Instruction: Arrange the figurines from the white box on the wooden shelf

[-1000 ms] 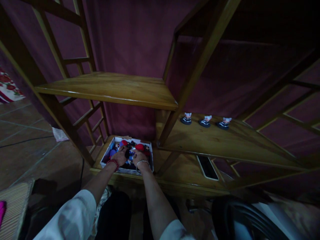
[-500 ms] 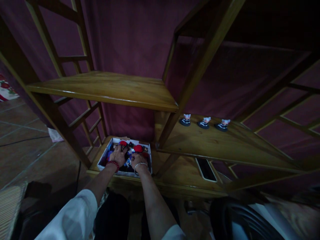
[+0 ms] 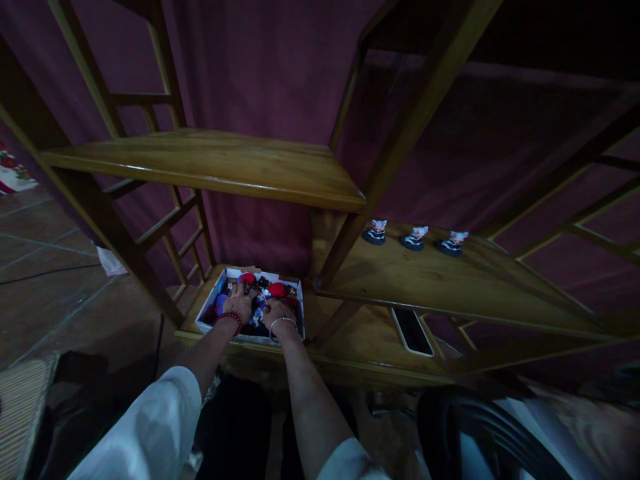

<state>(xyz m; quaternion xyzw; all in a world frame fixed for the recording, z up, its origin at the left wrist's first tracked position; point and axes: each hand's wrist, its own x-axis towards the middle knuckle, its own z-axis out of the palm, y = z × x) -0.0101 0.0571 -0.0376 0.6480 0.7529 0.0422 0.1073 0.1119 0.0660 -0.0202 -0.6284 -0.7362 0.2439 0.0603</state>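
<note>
We have both hands down in a shallow white cardboard box (image 3: 254, 339) packed with small toy figures (image 3: 259, 313), which sits on the lowest wooden board (image 3: 350, 333) of a shelving unit, near its left end. Our left hand (image 3: 239, 303) lies back up over the left half of the box, fingers reaching forward and slightly parted among the toys; whether its fingertips grip one, we cannot tell. Our right hand (image 3: 277, 312) is just beside it, over the right half, with its fingers bent inward; its grasp is hidden by the hand itself, so we cannot say whether it pinches a figure. One red rounded piece (image 3: 247, 279) shows just beyond the left fingers, and a second red piece (image 3: 277, 289) lies just past the right hand. We wear a red bead bracelet (image 3: 235, 318) on the left wrist and a silver-coloured bangle (image 3: 277, 323) on the right. To the right, on a slightly higher shelf (image 3: 430, 280), three small figurines (image 3: 415, 238) stand upright in a row, spaced apart, each on a dark round base. Below that shelf, a smartphone (image 3: 413, 331) with a dark screen and a pale edge lies on the same board as our box. A dark purplish-red curtain (image 3: 265, 80) hangs behind the woodwork.
</note>
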